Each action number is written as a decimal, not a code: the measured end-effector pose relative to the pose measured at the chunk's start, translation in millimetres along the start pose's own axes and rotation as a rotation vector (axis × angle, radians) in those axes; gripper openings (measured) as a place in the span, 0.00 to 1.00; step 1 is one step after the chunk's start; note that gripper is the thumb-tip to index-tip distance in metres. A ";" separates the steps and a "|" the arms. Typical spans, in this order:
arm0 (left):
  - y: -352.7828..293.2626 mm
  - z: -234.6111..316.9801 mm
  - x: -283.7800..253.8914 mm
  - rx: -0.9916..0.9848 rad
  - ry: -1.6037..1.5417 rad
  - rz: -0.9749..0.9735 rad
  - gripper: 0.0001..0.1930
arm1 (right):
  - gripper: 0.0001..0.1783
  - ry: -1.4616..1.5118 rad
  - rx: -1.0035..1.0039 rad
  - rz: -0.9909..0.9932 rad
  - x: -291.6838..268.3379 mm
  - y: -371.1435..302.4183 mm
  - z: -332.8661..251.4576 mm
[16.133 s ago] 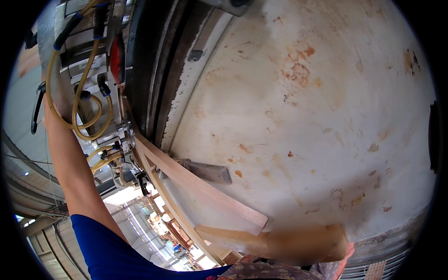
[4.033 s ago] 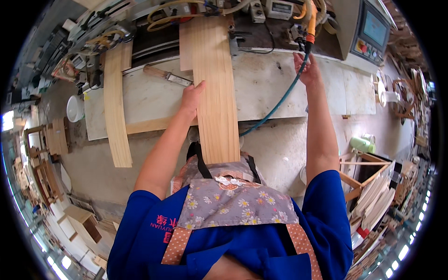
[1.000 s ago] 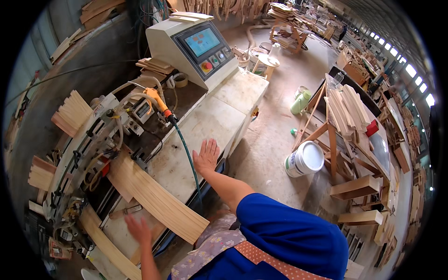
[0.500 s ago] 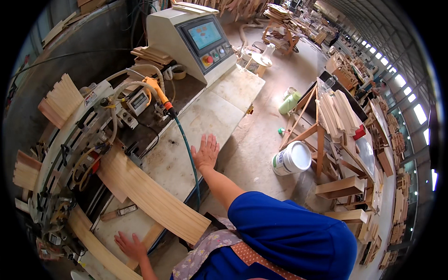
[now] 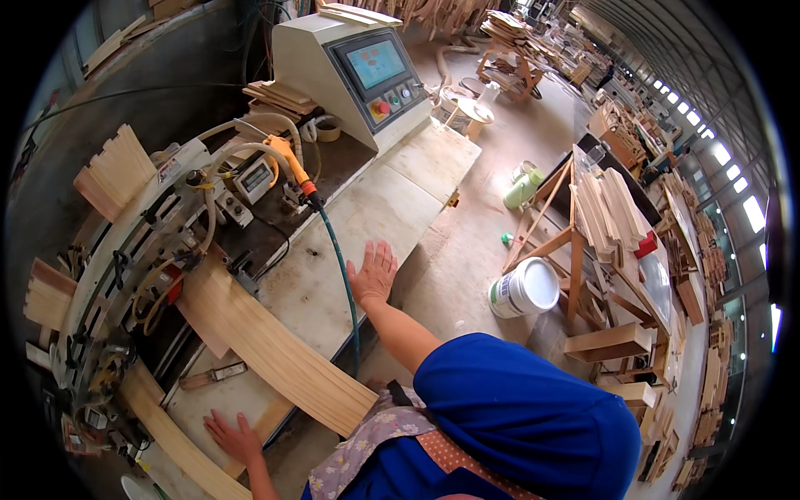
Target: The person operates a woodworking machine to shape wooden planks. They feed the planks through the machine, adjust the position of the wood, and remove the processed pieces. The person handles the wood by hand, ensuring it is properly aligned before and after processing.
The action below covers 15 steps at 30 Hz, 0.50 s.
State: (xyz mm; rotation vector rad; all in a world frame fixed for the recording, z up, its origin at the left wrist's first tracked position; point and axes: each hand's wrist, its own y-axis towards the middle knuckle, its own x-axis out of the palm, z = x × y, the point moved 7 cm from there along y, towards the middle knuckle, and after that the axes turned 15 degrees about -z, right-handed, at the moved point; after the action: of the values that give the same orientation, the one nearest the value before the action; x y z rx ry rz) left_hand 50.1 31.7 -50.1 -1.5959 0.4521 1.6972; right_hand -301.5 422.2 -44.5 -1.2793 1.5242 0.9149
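Note:
My right hand [image 5: 373,273] rests spread on the edge of the pale machine table [image 5: 304,287], beside a teal air hose [image 5: 338,258]. It holds nothing. Down at the lower left, my left hand [image 5: 236,439] lies flat with fingers apart on the table, between two boards. One long wooden board [image 5: 275,350] runs from the machine's clamps toward my apron. The other board [image 5: 179,437] lies left of my left hand, its far end at the machine. A brush-like tool with a wooden handle [image 5: 214,375] lies on the table between them.
A control box with a screen [image 5: 375,67] stands at the far end of the table. An orange air gun [image 5: 287,158] hangs over the machine. On the floor to the right are a white bucket [image 5: 533,287], a green container [image 5: 523,185] and a rack of wood pieces [image 5: 604,208].
The whole view has shifted slightly, with the machine and control box a little lower and further right. Both hands stay spread on the table, and the boards look unmoved.

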 end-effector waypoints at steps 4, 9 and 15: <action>-1.8 -0.7 -0.5 0.019 -0.029 0.018 0.34 | 0.40 -0.010 0.002 -0.016 0.8 0.3 -3.0; -7.2 10.4 -10.9 -0.017 -0.031 0.010 0.32 | 0.40 0.007 -0.004 -0.017 1.3 1.0 -1.1; -6.3 10.6 -11.3 -0.014 -0.043 0.017 0.31 | 0.40 -0.014 -0.003 -0.014 3.0 1.2 -0.1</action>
State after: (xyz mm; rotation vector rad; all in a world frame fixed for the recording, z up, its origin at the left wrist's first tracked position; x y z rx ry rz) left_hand 46.6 40.2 -36.1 -1.5664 0.4343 1.7478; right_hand -302.8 421.5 -47.3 -1.2819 1.5011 0.9161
